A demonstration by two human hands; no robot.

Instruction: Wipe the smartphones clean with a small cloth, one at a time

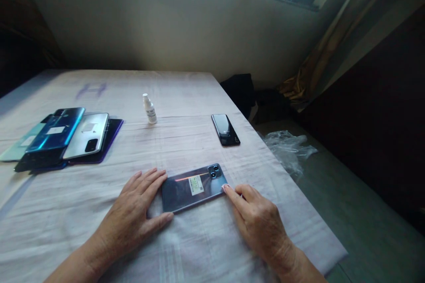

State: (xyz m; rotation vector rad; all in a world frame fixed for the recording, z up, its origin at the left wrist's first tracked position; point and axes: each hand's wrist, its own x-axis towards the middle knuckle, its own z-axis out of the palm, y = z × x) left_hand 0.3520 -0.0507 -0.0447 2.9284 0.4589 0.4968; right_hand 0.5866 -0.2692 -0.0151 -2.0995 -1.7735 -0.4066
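Note:
A grey-blue phone [181,191] lies back side up on the cloth, with a pale label [195,185] and a camera block at its right end. My left hand [136,208] spans its left end, fingertips at the far corner and thumb at the near one, steadying it. The fingers of my right hand [259,216] are closed on a small white piece of cloth [225,187]. That cloth presses against the phone's lower right corner; most of it is hidden under the fingers.
A white dropper bottle [150,109] stands upright beyond the phone. A black phone [226,130] lies near the table's right edge. Several phones or back covers [56,130] overlap at the left. Clear plastic wrap [288,148] is beside the table, which has a pale tablecloth [179,146].

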